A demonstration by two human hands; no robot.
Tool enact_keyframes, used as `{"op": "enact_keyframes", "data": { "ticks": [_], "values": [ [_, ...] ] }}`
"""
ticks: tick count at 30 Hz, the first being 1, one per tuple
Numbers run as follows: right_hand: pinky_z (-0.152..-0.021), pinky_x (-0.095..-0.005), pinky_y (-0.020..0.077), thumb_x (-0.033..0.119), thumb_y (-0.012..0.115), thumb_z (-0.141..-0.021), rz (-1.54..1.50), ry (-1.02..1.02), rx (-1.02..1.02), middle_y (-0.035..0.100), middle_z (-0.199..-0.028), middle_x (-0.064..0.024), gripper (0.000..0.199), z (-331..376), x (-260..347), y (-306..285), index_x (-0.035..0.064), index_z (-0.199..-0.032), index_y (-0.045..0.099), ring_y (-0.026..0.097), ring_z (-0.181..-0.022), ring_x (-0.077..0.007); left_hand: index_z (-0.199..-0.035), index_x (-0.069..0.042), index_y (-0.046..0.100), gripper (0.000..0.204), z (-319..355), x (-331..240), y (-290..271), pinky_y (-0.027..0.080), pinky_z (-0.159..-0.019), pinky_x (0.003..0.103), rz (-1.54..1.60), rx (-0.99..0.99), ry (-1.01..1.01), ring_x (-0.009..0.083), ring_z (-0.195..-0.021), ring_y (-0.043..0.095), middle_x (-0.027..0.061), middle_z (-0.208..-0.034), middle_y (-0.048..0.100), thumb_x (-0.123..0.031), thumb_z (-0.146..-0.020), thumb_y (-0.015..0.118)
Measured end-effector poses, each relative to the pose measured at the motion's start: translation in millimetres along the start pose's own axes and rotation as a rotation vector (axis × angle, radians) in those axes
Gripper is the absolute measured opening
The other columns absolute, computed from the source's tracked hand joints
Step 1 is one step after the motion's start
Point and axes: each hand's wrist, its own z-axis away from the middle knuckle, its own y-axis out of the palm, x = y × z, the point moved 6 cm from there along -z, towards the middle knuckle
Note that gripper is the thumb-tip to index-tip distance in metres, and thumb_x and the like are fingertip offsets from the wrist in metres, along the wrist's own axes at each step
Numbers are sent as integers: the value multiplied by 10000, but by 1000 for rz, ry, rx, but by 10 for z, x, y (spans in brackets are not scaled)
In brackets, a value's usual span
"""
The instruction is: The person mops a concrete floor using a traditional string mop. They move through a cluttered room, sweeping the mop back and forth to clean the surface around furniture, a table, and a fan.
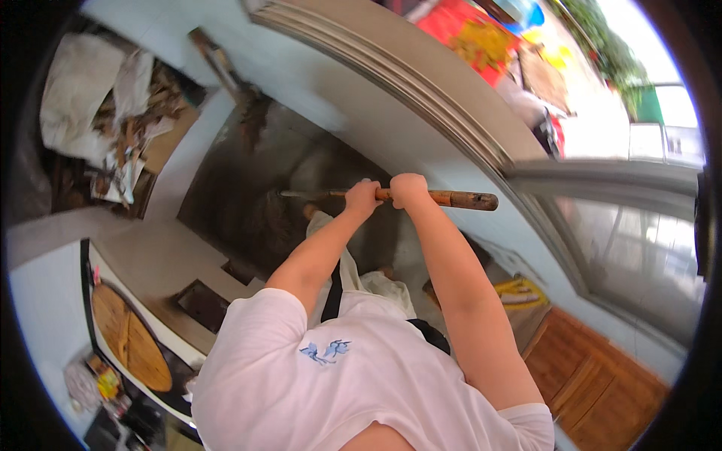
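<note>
Both fists grip one long wooden handle (466, 199) that runs crosswise in front of my body. My left hand (363, 197) is closed around it, just left of my right hand (408, 191), which is also wrapped tight. The worn, rounded butt of the handle sticks out to the right past my right fist. To the left, a thinner pale shaft extends low over the dark, wet-looking floor (226, 180). The tool's far end is blurred against the floor, so I cannot make out its head. My feet stand below the shaft.
Scrap wood and pale sacking (83, 90) are heaped at the upper left. Another long-handled tool (218, 64) leans by the wall. A window frame (391, 71) stretches along the right. A wooden panel (594, 376) lies lower right; a counter holds a round wooden lid (131, 338).
</note>
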Motion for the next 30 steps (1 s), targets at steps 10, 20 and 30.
{"op": "enact_keyframes", "data": {
  "ticks": [10, 20, 30],
  "values": [
    [-702, -371, 492, 210, 635, -687, -608, 307, 41, 640, -846, -108, 214, 1663, -1586, 2905, 47, -827, 645, 612, -806, -270, -831, -129, 580, 231, 1095, -1607, 2522, 412, -801, 526, -297, 416, 434, 280, -923, 526, 68, -913, 536, -133, -639, 708],
    [-650, -367, 487, 217, 637, -698, -931, 637, 47, 640, -718, -88, 185, 3486, -2121, 4756, 47, -769, 655, 622, -717, -245, -878, -120, 559, 248, 2620, -2854, 4176, 403, -790, 494, -477, 843, 761, 287, -935, 514, 72, -903, 532, -192, -686, 698],
    [-700, -350, 492, 160, 639, -678, -1050, 1105, 61, 624, -887, -85, 260, 4358, -1665, 4825, 74, -922, 606, 609, -822, -253, -821, -101, 563, 253, 3469, -3258, 4148, 407, -807, 518, -277, 1120, 1007, 296, -919, 528, 94, -859, 548, -214, -649, 710]
  ]
}}
